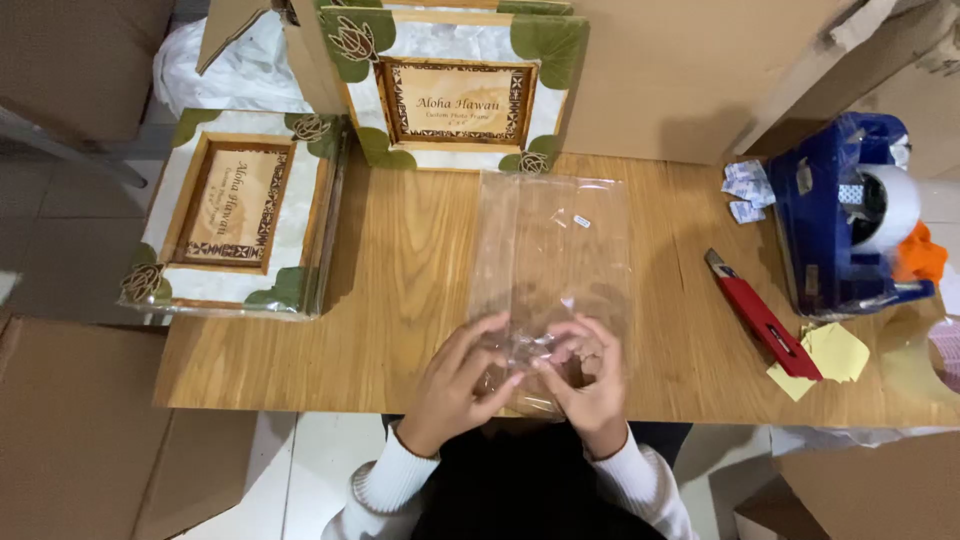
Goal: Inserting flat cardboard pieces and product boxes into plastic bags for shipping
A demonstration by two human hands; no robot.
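Overhead, I noted both hands at the near edge of the table (400,300), working the near end of a clear bag (553,270). Left hand (455,385) had its fingers curled, pinching the crumpled plastic between thumb and fingertips. Right hand (588,385) did the same from the other side, fingers bent over the film; the two hands sat close together, almost touching. Bag lay flat on the wood, its far end reaching toward an upright frame (455,90) with green leaf corners. Second frame (240,210) of the same kind lay flat at the left, hanging partly over the table's edge. To the right, well apart from the hands: a red cutter (762,315), yellow notes (835,355) beside it, a blue tape dispenser (845,225), and small white packets (746,190). Cardboard boxes (680,70) stood behind.
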